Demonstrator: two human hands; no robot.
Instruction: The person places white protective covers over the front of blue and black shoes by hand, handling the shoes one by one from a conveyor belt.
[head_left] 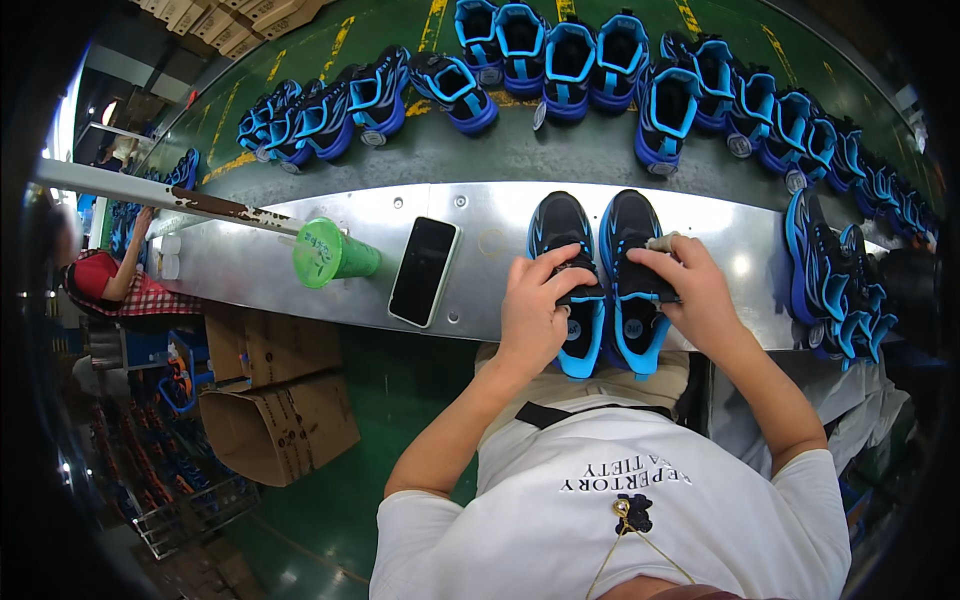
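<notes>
Two black-and-blue sports shoes lie side by side on a metal shelf (300,255), heels toward me. My left hand (533,310) grips the tongue area of the left shoe (562,235). My right hand (695,295) rests on the right shoe (625,225) and pinches a small pale cloth (661,242) against its opening.
A black phone (422,270) and a green cup (330,254) on its side lie on the shelf to the left. Several blue shoes (560,60) ride the green conveyor beyond; more are piled at the right (830,275). Cardboard boxes (280,420) stand on the floor; another person (100,275) sits at far left.
</notes>
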